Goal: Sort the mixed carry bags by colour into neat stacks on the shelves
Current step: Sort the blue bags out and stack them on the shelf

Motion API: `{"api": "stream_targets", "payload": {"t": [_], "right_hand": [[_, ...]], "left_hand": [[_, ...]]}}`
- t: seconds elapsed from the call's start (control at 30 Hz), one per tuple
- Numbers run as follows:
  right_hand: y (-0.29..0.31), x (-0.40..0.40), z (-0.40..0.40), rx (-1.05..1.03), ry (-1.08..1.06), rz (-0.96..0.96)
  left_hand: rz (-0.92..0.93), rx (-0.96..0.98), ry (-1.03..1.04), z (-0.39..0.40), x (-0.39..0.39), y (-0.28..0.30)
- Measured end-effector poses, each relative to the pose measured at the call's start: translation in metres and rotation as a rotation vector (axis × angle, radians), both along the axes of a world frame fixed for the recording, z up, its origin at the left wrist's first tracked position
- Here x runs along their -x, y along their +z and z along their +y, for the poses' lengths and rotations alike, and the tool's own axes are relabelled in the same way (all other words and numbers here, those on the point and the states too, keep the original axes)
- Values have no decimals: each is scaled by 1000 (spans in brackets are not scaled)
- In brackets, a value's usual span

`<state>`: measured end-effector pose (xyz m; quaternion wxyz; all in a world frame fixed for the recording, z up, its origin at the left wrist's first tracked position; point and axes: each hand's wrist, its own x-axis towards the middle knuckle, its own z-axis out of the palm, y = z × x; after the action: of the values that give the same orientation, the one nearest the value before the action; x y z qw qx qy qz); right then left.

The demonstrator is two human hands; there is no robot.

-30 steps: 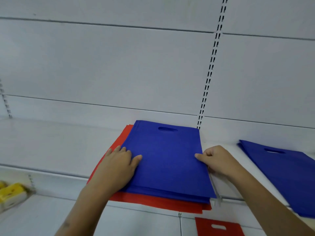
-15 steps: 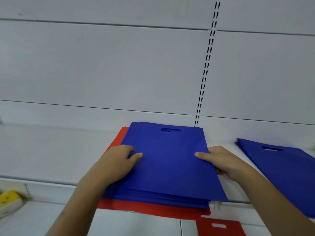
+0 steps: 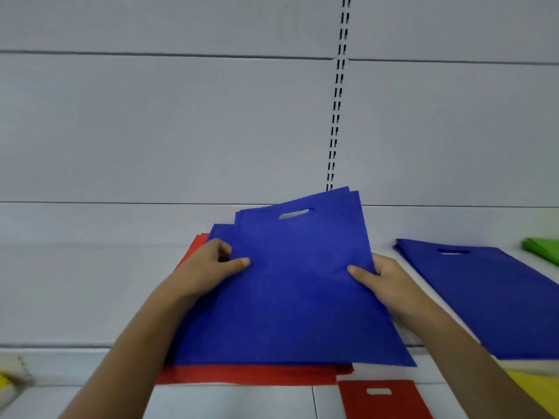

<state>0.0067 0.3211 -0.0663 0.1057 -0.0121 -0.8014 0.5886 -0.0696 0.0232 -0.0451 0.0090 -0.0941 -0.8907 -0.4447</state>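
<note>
A bundle of blue carry bags (image 3: 296,282) with a cut-out handle is tilted up off the shelf in the middle of the view. My left hand (image 3: 208,267) grips its left edge, thumb on top. My right hand (image 3: 381,282) grips its right edge, thumb on top as well. Under the bundle lie red bags (image 3: 251,375), showing at the front and at the far left. A second blue stack (image 3: 484,297) lies flat on the shelf to the right.
Green bags (image 3: 543,249) sit at the far right edge. A yellow bag (image 3: 535,391) and a red bag (image 3: 384,399) lie on the lower shelf (image 3: 236,400). A yellow and white packet (image 3: 6,385) shows at lower left. The white back panel (image 3: 181,131) has a slotted upright.
Both hands have lifted the blue bundle off the red bags; its far end has risen and swung slightly right. My left fingers have curled under its edge.
</note>
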Motion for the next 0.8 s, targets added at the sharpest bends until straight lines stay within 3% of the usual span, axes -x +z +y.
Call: {"api": "stream_targets", "payload": {"t": [0.13, 0.4, 0.53, 0.8], "right_hand": [[1, -14, -2, -150, -24, 83], [0, -69, 16, -429, -294, 312], [-1, -110, 44, -450, -380, 308], [-3, -232, 139, -470, -578, 245]], "left_hand": [[-34, -107, -30, 24, -19, 2], [383, 24, -54, 58, -60, 10], [494, 35, -61, 97, -89, 9], [486, -50, -289, 224, -149, 1]]}}
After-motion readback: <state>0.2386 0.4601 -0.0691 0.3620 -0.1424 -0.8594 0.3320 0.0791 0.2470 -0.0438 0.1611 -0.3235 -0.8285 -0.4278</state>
